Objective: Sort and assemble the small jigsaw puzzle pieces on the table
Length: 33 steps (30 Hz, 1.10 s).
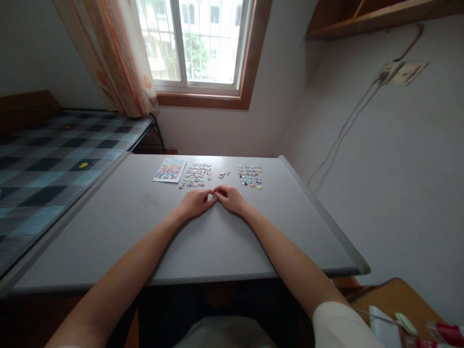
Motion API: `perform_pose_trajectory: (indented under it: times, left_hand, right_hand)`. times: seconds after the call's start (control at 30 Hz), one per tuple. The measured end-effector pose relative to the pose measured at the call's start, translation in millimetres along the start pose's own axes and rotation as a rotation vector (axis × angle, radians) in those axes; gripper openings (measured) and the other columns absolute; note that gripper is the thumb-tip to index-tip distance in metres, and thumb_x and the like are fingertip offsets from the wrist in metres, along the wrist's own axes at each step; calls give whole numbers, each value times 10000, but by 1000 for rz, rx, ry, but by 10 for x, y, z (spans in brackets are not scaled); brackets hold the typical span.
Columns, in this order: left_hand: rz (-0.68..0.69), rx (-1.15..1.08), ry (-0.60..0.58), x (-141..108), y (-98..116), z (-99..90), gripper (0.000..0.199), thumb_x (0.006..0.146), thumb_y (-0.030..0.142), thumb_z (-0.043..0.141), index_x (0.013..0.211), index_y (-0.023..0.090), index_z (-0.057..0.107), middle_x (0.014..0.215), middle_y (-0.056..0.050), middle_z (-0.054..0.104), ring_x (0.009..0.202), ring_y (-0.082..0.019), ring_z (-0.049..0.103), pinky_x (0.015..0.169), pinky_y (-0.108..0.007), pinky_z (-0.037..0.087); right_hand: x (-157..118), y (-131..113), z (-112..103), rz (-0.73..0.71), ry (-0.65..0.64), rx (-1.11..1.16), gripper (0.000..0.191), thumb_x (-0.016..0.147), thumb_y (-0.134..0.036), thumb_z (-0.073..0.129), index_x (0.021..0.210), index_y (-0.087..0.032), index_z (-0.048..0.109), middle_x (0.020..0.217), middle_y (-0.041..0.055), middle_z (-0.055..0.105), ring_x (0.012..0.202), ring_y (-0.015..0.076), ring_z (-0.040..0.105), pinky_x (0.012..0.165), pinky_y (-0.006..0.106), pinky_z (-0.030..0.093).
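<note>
a: and there's the piece (214,196), tiny, right at the fingertips, just this side of the small cluster (224,174)!

b: is it one piece or two joined?

a: cannot tell, folks, too small and half covered. but the left hand (196,202) has its thumb and fingers pinched closed on it!

b: and the right hand (230,198)?

a: pinching too, from the other side, fingertips meeting the left's!

b: what's around them?

a: left of the cluster, the left batch (197,175), laid out in loose rows; over on the right, the right batch (250,177), a shade smaller!

b: and the printed sheet (169,170)?

a: flat, just beside the left batch, a colourful picture on it. all of this lies on the pale table (235,241)!

b: further out?

a: checked bed (72,140) off to the left, curtain (116,58) hanging by the bright window (197,43) beyond the table, and on the right-hand wall a socket (404,72) with cords running down!
</note>
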State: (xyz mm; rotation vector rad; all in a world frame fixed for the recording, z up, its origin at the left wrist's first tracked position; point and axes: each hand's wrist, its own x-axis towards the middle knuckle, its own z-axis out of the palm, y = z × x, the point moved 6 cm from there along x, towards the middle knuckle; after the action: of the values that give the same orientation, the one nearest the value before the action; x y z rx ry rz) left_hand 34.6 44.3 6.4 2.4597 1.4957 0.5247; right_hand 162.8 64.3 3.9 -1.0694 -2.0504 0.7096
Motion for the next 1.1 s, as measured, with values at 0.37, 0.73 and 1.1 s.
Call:
perform_pose_trajectory:
  times: [0.37,0.73,1.1]
  left_hand:
    - [8,-9,6,0,-3,3,315,836,469,458,911,229,648,639,12,599,563,-119,502,529,-229,284]
    - [6,-13,2,-1,-11,6,311,830,465,459,931,234,643,638,10,592,571,-122,499,536,-231,286]
    - [-11,0,0,0,-6,3,323,834,472,452,924,230,645,640,6,599,576,-123,506,540,-231,294]
  right_hand:
    - [-2,3,0,-16,3,-14,169,811,-199,534,878,-155,683,805,33,674,715,121,576,677,230,422]
    - [-4,-12,-4,-2,-7,5,170,814,-204,533,877,-153,682,802,29,674,709,116,573,670,224,420]
    - [-5,-22,-9,10,-5,12,163,812,-204,537,873,-154,680,801,29,672,699,117,566,672,229,424]
